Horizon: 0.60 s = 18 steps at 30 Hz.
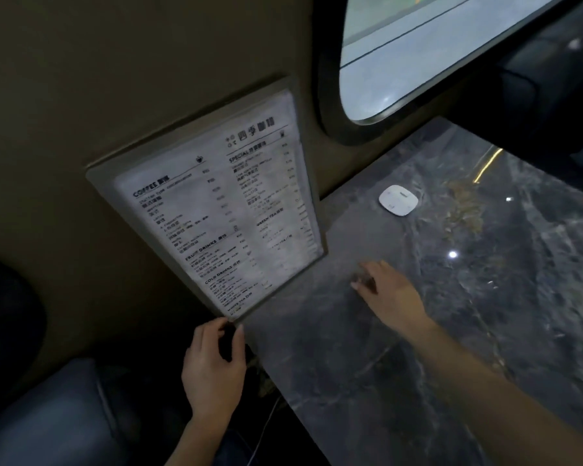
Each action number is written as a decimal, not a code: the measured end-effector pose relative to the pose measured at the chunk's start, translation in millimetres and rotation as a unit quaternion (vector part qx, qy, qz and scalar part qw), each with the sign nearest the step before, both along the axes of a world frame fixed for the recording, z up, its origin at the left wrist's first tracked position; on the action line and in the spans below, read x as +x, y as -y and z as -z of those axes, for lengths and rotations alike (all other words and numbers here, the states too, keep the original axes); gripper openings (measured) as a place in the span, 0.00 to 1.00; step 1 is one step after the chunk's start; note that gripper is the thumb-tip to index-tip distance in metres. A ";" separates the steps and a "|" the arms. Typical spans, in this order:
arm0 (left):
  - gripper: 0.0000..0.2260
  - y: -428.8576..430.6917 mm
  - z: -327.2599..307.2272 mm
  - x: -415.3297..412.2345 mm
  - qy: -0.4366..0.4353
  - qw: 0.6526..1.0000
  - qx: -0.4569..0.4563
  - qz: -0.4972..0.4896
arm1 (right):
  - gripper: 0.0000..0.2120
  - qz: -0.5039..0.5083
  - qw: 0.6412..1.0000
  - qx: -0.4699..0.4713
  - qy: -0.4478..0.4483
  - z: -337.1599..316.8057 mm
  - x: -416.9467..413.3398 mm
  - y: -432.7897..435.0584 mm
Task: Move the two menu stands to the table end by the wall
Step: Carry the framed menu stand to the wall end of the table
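Observation:
One menu stand [216,203], a framed white sheet with black drink lists, leans upright against the brown wall [115,79] at the end of the dark marble table [435,314]. My left hand [214,368] hovers just below the stand's near bottom corner, fingers curled and apart, holding nothing. My right hand [387,290] reaches over the tabletop to the right of the stand's base, fingers spread, nothing in it. A second menu stand is not visible as a separate item.
A small white rounded square device [398,200] lies on the table near the wall. A rounded window [418,52] is set in the wall above. A grey padded seat [58,415] is at lower left, with a thin white cable [265,428] hanging beside the table edge.

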<state>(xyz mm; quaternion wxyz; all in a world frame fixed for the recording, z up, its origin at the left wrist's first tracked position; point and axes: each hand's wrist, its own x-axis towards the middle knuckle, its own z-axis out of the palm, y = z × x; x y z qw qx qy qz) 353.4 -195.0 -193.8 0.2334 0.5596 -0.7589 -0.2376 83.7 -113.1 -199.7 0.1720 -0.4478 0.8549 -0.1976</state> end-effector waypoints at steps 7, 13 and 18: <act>0.11 -24.2 -27.2 -62.0 -0.013 0.984 -0.041 0.175 | 0.27 0.064 0.996 -0.008 -0.057 -10.5 -9.3 -80.2; 0.14 -86.8 -23.8 -132.6 -0.015 0.944 -0.022 0.328 | 0.28 0.146 0.986 -0.005 -0.081 -25.5 -9.8 -165.7; 0.16 -155.1 -24.2 -172.7 -0.033 0.897 -0.017 0.441 | 0.24 0.211 0.975 -0.026 -0.069 -33.1 -1.0 -243.9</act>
